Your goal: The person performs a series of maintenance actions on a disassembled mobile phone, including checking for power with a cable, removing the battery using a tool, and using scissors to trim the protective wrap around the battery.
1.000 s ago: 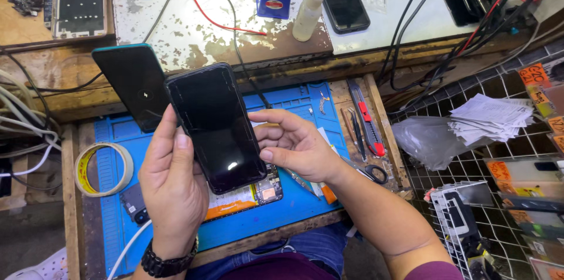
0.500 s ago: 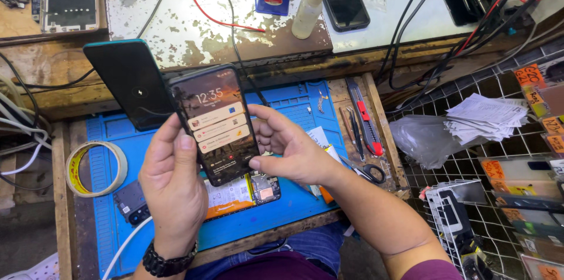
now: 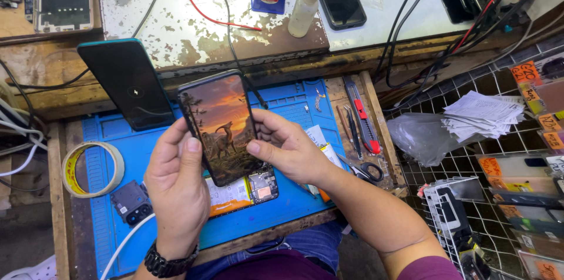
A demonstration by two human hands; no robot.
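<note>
Change: the smartphone (image 3: 221, 127) screen went from notification cards to a sunset wallpaper.
Left hand (image 3: 176, 189): curled around the phone's lower left edge.
Right hand (image 3: 288, 148): gripped the right edge, thumb on the screen.
Around: blue repair mat (image 3: 294, 198) on the desk, opened phone body (image 3: 244, 189) beneath, tape roll (image 3: 93, 169) left.

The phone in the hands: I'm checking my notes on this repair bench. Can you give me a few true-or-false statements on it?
1. The phone has its screen lit with a picture. True.
2. Only the right hand holds it. False: the left hand grips it too.
3. It lies flat on the blue mat. False: it is held above it.
4. A tape roll lies left of the mat. True.
</note>
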